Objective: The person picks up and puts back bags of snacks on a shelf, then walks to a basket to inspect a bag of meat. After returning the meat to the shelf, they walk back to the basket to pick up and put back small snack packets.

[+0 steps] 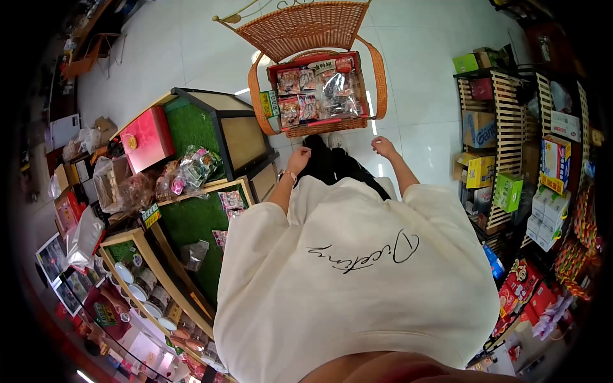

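My left hand (pixel 299 159), with a bracelet at the wrist, hangs in front of my body with its fingers curled in; I see nothing in it. My right hand (pixel 384 147) hangs on the other side, its fingers also curled, with nothing visible in them. Ahead of both hands and apart from them stands a wicker chair (pixel 306 32). On its seat rests a red-edged box (pixel 366 86) filled with packaged snacks (pixel 299 110) and clear plastic packets (pixel 338 96). A green and yellow price tag (pixel 267 104) stands at the box's left side.
On the left, a display stand lined with green turf (pixel 191 127) carries a red box (pixel 147 139) and bagged goods (pixel 199 167). Lidded jars (pixel 137 292) fill a lower case. Slatted shelves (pixel 507 115) with boxed goods line the right. Pale tiles (pixel 415 64) cover the floor.
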A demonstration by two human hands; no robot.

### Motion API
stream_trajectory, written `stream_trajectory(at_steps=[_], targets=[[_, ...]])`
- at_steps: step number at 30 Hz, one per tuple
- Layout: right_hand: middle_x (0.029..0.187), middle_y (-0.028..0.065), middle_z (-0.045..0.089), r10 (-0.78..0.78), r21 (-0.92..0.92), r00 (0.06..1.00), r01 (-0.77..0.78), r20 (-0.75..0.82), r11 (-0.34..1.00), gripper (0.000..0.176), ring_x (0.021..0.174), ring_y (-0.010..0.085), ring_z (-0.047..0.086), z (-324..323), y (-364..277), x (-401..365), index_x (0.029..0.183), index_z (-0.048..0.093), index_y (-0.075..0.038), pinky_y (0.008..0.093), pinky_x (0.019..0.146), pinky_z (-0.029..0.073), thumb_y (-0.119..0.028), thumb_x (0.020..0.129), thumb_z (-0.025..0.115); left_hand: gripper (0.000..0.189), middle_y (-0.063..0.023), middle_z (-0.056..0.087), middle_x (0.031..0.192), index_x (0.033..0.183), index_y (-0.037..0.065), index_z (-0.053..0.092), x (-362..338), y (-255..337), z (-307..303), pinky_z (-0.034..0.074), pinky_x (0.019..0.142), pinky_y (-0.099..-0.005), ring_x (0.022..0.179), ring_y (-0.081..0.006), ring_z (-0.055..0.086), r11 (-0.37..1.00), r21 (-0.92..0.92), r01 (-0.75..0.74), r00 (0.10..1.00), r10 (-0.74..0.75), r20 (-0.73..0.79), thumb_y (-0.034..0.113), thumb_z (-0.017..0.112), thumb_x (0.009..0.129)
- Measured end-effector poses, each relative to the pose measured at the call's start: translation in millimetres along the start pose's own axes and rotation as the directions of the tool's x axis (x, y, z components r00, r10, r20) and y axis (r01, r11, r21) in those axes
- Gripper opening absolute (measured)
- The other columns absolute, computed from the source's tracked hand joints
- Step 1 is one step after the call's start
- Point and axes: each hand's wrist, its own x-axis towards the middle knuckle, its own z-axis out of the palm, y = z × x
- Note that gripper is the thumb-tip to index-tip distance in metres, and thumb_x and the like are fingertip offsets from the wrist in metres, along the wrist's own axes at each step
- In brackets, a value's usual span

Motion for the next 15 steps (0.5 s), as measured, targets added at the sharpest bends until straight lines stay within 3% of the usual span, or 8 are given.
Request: stream_trajectory(at_steps=[2,3,9,10,12,15], targets=[[0.074,0.0082,0.062,-0.038,-0.015,0.999,0.039,0.013,0.999,0.023,0.064,0.0145,0.059,10,-3,15,0.090,0.057,-0.006,0.0274,0.054,0.047,-0.025,0.077,0.057,0.027,-0.0091,0.062,0.078,0.100,0.001,0.058,9,0,-9,0.047,0.067,-0.0291,0.070,-0.0165,0.058,0.998,0.062,0.008,1.000,-0.009,0.003,0.018,0.052,0.080],[0.074,0.0081,0.062,-0.043,-0.012,0.999,0.043,0.034,0.999,0.024,0.066,0.0135,0.059,15,-4,23,0.090,0.057,-0.005,0.0271,0.056,0.048,-0.025,0.077,0.057,0.025,-0.0125,0.063,0.085,0.097,0.005,0.059,12,4,-15,0.046,0.073,-0.0357,0.082,-0.0279,0.059,0.986,0.146,0.075,0.997,-0.076,0.000,0.023,0.053,0.081],[0.075,0.0082,0.062,0.097,0.065,0.989,-0.105,0.113,0.992,0.027,0.063,0.0141,0.058,37,-49,42,0.093,0.055,-0.004,0.0273,0.052,0.047,-0.026,0.078,0.057,0.025,-0.0163,0.062,0.086,0.096,0.008,0.061,69,-10,-40,0.045,0.074,-0.0382,0.083,-0.0311,0.059,0.967,0.252,0.048,0.998,-0.039,-0.041,0.022,0.053,0.076],[0.075,0.0082,0.062,0.095,0.063,0.989,-0.103,0.117,0.993,0.027,0.062,0.0141,0.058,41,-59,50,0.093,0.055,-0.004,0.0272,0.052,0.047,-0.026,0.078,0.057,0.025,-0.0173,0.061,0.081,0.096,0.008,0.061,81,-16,-40,0.045,0.075,-0.0383,0.083,-0.0318,0.059,0.959,0.280,0.035,0.994,-0.005,-0.107,0.020,0.053,0.075],[0.075,0.0081,0.062,0.109,0.044,0.986,-0.116,0.129,0.992,0.027,0.061,0.0140,0.058,49,-61,67,0.093,0.055,-0.004,0.0269,0.051,0.046,-0.026,0.078,0.057,0.028,-0.0181,0.060,0.085,0.098,0.006,0.059,106,-7,-49,0.045,0.077,-0.0394,0.084,-0.0344,0.058,0.971,0.237,0.020,0.997,-0.001,-0.081,0.023,0.055,0.076],[0.073,0.0073,0.062,0.083,0.071,0.986,-0.094,0.146,0.993,0.024,0.062,0.0133,0.058,59,-76,96,0.091,0.056,-0.006,0.0264,0.053,0.046,-0.026,0.078,0.057,0.038,-0.0194,0.058,0.093,0.106,0.003,0.054,151,-5,-53,0.044,0.080,-0.0400,0.089,-0.0365,0.055,0.979,0.200,0.049,0.982,-0.011,-0.186,0.027,0.059,0.075]])
